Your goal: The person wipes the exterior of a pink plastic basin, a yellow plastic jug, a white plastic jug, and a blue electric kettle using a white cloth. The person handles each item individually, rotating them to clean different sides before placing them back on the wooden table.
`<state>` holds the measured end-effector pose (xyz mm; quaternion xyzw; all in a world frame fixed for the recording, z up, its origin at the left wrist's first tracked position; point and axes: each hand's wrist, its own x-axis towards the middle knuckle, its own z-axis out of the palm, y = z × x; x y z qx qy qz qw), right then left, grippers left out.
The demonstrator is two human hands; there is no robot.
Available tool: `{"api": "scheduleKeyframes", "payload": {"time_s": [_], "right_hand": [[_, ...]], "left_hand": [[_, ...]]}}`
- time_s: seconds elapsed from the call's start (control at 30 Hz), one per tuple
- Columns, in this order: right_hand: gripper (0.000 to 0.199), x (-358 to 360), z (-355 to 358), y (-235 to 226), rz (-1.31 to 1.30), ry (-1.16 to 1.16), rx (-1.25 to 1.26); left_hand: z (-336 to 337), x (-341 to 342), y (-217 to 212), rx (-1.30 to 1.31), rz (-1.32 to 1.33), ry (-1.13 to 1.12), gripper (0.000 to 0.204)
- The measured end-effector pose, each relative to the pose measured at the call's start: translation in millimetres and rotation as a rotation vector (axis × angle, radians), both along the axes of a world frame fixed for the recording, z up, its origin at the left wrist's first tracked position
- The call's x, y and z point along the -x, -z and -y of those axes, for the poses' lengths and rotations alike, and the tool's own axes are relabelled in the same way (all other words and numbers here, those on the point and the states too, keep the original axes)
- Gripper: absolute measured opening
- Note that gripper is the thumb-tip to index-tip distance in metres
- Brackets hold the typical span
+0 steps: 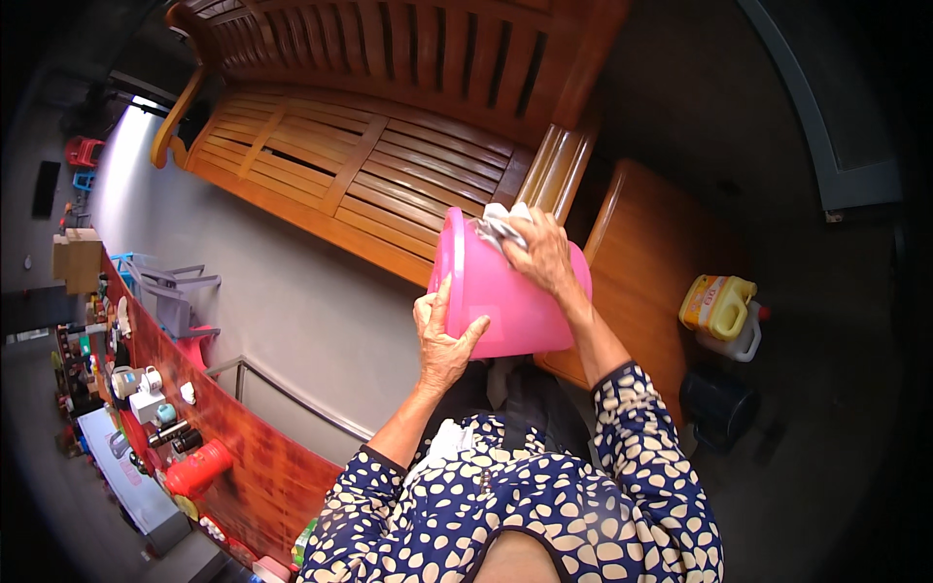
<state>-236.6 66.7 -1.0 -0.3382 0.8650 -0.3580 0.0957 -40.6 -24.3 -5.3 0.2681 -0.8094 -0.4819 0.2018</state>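
A pink plastic bucket point(520, 306) lies tipped on its side in front of me, with its rim turned to the left. My left hand point(445, 340) grips it at the rim, thumb stretched along the outer wall and fingertips hidden past the edge. Against the upper side of the bucket, my right hand point(542, 251) presses a crumpled whitish cloth point(501, 223), its fingers closed on it. The bucket's inside is hidden from this view.
Beyond the bucket stands a long slatted wooden bench point(389, 175). A wooden side table point(646, 262) is at right, near a yellow jug point(717, 303), a pale jug point(743, 335) and a dark container point(719, 403). A cluttered reddish table point(262, 476) and grey chair point(175, 291) are at left.
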Motion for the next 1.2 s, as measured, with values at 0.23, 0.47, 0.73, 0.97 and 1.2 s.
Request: {"api": "scheduleKeyframes", "payload": {"time_s": [0.23, 0.47, 0.73, 0.97, 1.2], "right_hand": [[0.040, -94.8, -29.2, -29.2, -0.298, -0.075, 0.159], [0.039, -94.0, -15.5, -32.4, -0.290, -0.081, 0.166], [0.025, -27.9, 20.0, -22.9, 0.067, -0.046, 0.064], [0.025, 33.4, 47.7, -0.5, 0.711, -0.129, 0.002], [0.021, 17.4, 35.1, 7.8, 0.151, -0.042, 0.079]], "left_hand": [[5.4, 5.2, -2.5, -0.019, 0.071, -0.039, 0.072], [1.8, 4.7, -8.1, -0.115, 0.056, -0.077, 0.062], [-6.3, -7.5, -3.5, 0.055, -0.038, -0.011, 0.061], [-15.7, -18.5, 4.0, 0.116, -0.015, 0.032, 0.063], [-19.5, -7.9, -6.6, 0.170, 0.032, 0.003, 0.061]]}}
